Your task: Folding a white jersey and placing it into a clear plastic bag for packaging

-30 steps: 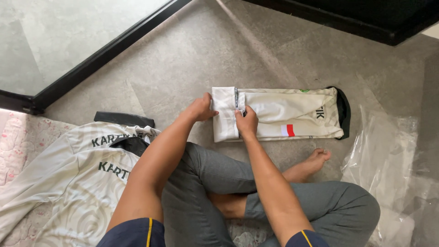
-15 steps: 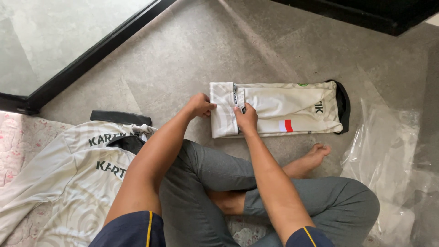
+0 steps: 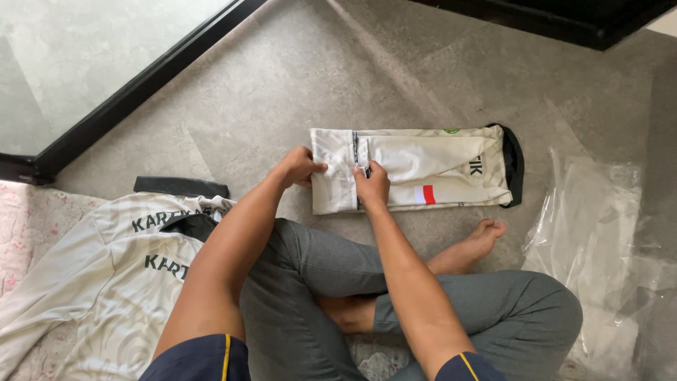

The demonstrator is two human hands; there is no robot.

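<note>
Little has shifted since a moment ago: both my hands stay on the left end of the folded white jersey (image 3: 423, 169), which lies flat on the grey stone floor (image 3: 282, 92) just beyond my crossed legs (image 3: 437, 310), its dark collar at the right end. To my left, a pile of white jerseys (image 3: 106, 282) with dark lettering spreads over a pale patterned cloth (image 3: 21, 226). At the right, crumpled clear plastic bags (image 3: 599, 226) lie near my bare foot (image 3: 476, 240). My left hand (image 3: 300, 168) is curled at the jersey's left edge, thumb on top, pinching the fabric there. My right hand (image 3: 371, 185) presses down on the folded flap beside it, fingers bent onto the cloth near a narrow dark strip.
</note>
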